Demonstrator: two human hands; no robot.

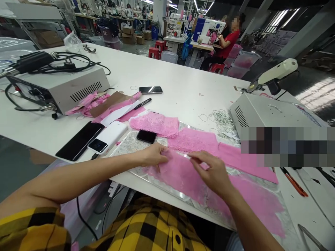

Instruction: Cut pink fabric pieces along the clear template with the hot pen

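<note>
Sheer pink fabric (183, 173) lies spread along the near table edge, over a clear sheet. My left hand (154, 155) pinches its upper left edge between thumb and fingers. Over the fabric's upper edge is my right hand (209, 169), fingers bent and apart, with nothing visible between them. Just beyond my hands lie a pink lace piece (154, 123), a second lace piece (193, 140) and a folded plain pink piece (246, 161). A small black device (146, 136) rests beside the first lace piece, above my left hand.
Left are a black phone (80, 141), a white power bank (108, 137), a pen (142, 103) and a grey machine box (75, 87). Right are white elastic loops (223, 122), another box (274, 111) and an orange cutter (294, 182). A person in red (225, 43) sits at a sewing machine.
</note>
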